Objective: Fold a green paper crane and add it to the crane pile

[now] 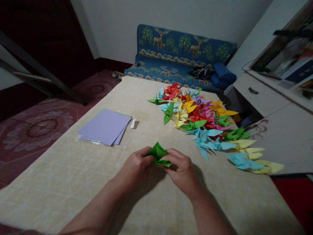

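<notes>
Between my two hands is a green sheet of origami paper (157, 151), partly folded, with a raised point at the top and a flap standing apart below. My left hand (140, 163) pinches its left side between thumb and fingers. On the right side, my right hand (180, 165) grips the same paper, thumb on top. Fingers hide the paper's side corners. Both hands are just above the table (97, 182). A pile of folded paper cranes (200, 112) in several colours spreads over the table's right side, beyond my right hand.
To the left, purple paper sheets (105, 125) lie on a clear plastic sleeve, with a small white slip (133, 123) beside them. Behind the table stands a blue patterned sofa (171, 62). A white cabinet (274, 130) is at the right, and a ladder (44, 75) leans at the left.
</notes>
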Demonstrator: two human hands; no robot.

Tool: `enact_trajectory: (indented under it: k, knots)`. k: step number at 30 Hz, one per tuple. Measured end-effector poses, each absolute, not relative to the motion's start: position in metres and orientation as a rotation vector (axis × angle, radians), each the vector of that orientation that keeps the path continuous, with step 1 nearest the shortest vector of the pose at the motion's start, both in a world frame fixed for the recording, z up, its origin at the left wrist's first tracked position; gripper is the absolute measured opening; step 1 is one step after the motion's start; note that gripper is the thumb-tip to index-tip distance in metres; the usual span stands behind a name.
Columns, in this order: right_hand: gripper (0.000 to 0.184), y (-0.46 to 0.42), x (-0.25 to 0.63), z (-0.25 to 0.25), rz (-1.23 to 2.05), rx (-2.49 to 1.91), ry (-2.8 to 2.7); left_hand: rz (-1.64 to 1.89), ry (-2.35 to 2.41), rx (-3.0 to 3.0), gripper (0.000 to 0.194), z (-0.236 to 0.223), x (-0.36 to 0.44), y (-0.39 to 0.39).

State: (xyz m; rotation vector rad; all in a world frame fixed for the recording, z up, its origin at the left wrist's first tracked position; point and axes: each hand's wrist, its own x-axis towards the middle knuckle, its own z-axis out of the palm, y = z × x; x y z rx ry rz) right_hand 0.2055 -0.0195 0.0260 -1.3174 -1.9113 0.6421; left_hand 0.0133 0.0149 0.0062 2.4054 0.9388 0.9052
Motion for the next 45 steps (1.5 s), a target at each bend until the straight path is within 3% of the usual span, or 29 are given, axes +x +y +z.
enact_trajectory:
  k: [3, 6, 8, 14, 20, 29, 39, 45]
  knots:
    - [0.017, -0.02, 0.205, 0.025, 0.605, -1.4, -1.908, 0.907, 0.935, 2.347, 0.019, 0.005, 0.014, 0.013]
    - [0.003, -0.019, 0.206, 0.02, 0.595, -1.451, -1.856, 0.859, 0.92, 2.31, 0.016, 0.009, 0.015, 0.012]
    - [0.01, -0.018, 0.206, 0.019, 0.614, -1.422, -1.8, 0.838, 0.888, 2.286, 0.013, 0.013, 0.014, 0.012]
    - [0.007, -0.016, 0.201, 0.025, 0.721, -1.243, -1.629, 0.818, 0.816, 2.175, 0.013, 0.024, 0.013, 0.009]
    - [0.017, -0.016, 0.199, 0.025, 0.723, -1.239, -1.569, 0.996, 0.981, 1.99, 0.021, 0.023, 0.018, 0.009]
    - [0.007, -0.017, 0.197, 0.025, 0.809, -1.169, -1.356, 0.87, 0.984, 1.868, 0.037, 0.028, 0.019, 0.009]
    - [0.016, -0.018, 0.196, 0.02, 0.922, -1.252, -1.128, 0.995, 1.06, 1.83, 0.026, 0.026, 0.022, 0.008]
    - [0.042, -0.018, 0.194, 0.023, 1.083, -1.255, -1.052, 0.976, 1.029, 1.896, 0.029, 0.026, 0.02, 0.009]
